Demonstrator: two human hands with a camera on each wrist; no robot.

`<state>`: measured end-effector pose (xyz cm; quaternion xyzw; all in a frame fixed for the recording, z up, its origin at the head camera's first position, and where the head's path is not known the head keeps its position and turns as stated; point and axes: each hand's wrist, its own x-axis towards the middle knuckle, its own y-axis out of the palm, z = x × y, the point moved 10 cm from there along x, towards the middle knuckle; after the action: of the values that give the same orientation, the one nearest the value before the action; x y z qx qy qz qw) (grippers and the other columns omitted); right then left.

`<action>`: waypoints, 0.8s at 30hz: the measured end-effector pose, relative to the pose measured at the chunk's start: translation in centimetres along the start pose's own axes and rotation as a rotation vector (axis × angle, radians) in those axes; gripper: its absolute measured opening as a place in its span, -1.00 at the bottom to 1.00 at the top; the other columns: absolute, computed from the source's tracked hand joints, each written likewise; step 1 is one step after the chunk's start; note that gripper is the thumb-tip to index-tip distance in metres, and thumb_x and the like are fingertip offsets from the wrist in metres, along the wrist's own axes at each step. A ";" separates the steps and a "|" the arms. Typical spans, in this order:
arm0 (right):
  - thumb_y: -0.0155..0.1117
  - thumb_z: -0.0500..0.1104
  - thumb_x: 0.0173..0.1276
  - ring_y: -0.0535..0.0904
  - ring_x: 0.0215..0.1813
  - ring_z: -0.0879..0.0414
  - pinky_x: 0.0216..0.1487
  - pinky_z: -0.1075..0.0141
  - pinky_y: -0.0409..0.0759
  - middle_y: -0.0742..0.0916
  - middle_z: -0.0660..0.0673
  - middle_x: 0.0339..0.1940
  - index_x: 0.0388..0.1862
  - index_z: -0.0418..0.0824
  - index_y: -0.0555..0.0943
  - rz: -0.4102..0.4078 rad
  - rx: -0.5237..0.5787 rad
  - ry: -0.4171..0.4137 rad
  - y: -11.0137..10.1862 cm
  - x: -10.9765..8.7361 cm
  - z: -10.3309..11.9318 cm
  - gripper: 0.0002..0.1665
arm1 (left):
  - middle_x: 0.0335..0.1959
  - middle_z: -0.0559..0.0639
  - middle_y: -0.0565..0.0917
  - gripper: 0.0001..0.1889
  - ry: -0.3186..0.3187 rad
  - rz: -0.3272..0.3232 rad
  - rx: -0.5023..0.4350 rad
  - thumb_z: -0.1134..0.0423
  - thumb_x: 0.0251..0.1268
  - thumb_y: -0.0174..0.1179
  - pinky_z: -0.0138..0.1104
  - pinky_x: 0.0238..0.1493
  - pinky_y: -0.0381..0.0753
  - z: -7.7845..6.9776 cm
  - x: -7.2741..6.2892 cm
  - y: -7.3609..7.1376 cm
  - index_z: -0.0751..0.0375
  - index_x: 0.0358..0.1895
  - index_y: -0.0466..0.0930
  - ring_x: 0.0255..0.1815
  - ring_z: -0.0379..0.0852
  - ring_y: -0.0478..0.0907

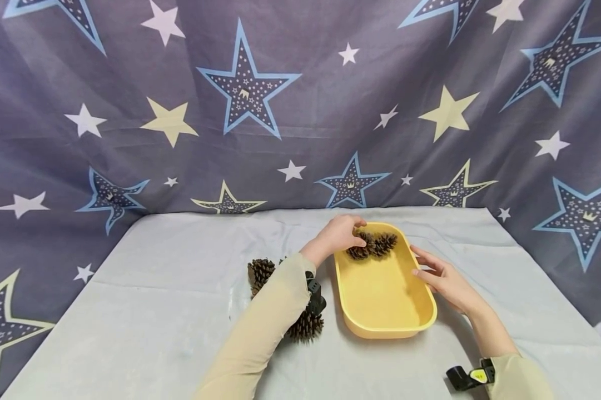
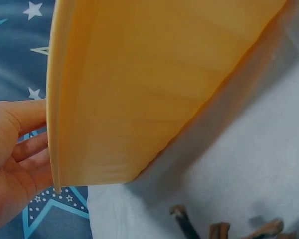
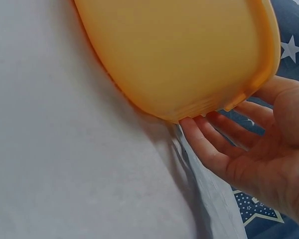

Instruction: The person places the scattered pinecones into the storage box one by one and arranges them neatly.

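Note:
A yellow plastic tub (image 1: 387, 289) stands on the covered table, its long side running away from me. Two brown pine cones lie at its far end, the right one (image 1: 384, 243) beside the left one (image 1: 358, 253). My left hand (image 1: 339, 233) reaches over the far left rim and holds the left pine cone between thumb and fingers. In the left wrist view, the tub's wall hides these fingertips. On the tub's right side, my right hand (image 1: 445, 280) rests its extended fingers against the outer wall. The right wrist view shows those fingers (image 3: 207, 144) touching low on the wall.
More pine cones (image 1: 305, 326) lie left of the tub, partly hidden under my left forearm; one (image 1: 260, 273) shows beyond the sleeve. A pale grey cloth (image 1: 155, 311) covers the table. Behind and at both sides hangs a star-patterned curtain (image 1: 315, 100).

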<state>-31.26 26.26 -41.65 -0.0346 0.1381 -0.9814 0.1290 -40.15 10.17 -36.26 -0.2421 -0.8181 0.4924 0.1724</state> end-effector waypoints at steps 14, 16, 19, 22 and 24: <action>0.05 -0.20 0.37 0.57 -0.11 0.27 -0.24 0.35 0.62 0.38 -0.42 0.15 0.42 -0.32 0.00 0.012 0.005 -0.012 0.1 0.0 0.3 -0.27 | 0.07 -0.05 0.56 -0.53 0.015 0.008 0.022 0.10 0.11 0.26 -0.35 0.12 0.43 0.0 -0.4 -0.5 0.09 0.12 0.48 0.04 -0.12 0.50; 0.05 -0.18 0.36 0.57 -0.11 0.27 -0.26 0.36 0.61 0.39 -0.39 0.14 0.42 -0.31 0.01 0.010 -0.007 -0.014 0.1 0.0 0.3 -0.27 | 0.05 -0.05 0.58 -0.55 0.033 0.002 0.038 0.11 0.11 0.26 -0.37 0.11 0.43 -0.3 -0.5 -0.9 0.10 0.11 0.49 0.04 -0.12 0.50; 0.06 -0.18 0.36 0.57 -0.12 0.28 -0.27 0.37 0.61 0.39 -0.39 0.14 0.41 -0.31 0.02 0.009 -0.014 -0.011 0.1 0.0 0.3 -0.27 | 0.01 -0.03 0.60 -0.56 0.076 -0.006 0.067 0.12 0.10 0.27 -0.35 0.12 0.41 -0.9 -0.9 -1.9 0.13 0.08 0.51 0.03 -0.12 0.50; 0.06 -0.17 0.36 0.56 -0.12 0.28 -0.26 0.37 0.61 0.37 -0.44 0.16 0.41 -0.33 0.01 0.014 -0.017 -0.007 0.1 0.0 0.1 -0.26 | -0.02 -0.01 0.62 -0.58 0.117 -0.024 0.068 0.14 0.08 0.27 -0.33 0.11 0.42 -1.4 -1.5 -3.0 0.15 0.05 0.54 0.01 -0.12 0.51; 0.07 -0.17 0.35 0.56 -0.12 0.29 -0.26 0.37 0.61 0.37 -0.43 0.16 0.41 -0.32 0.02 0.007 -0.017 0.001 0.1 -0.1 0.0 -0.25 | -0.04 0.00 0.63 -0.60 0.128 -0.036 0.045 0.16 0.08 0.27 -0.33 0.08 0.45 -1.4 -2.0 -3.7 0.16 0.02 0.55 -0.01 -0.11 0.53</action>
<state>-31.17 26.16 -41.65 -0.0345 0.1464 -0.9798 0.1321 -38.61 8.60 -32.41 -0.2542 -0.7983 0.4911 0.2385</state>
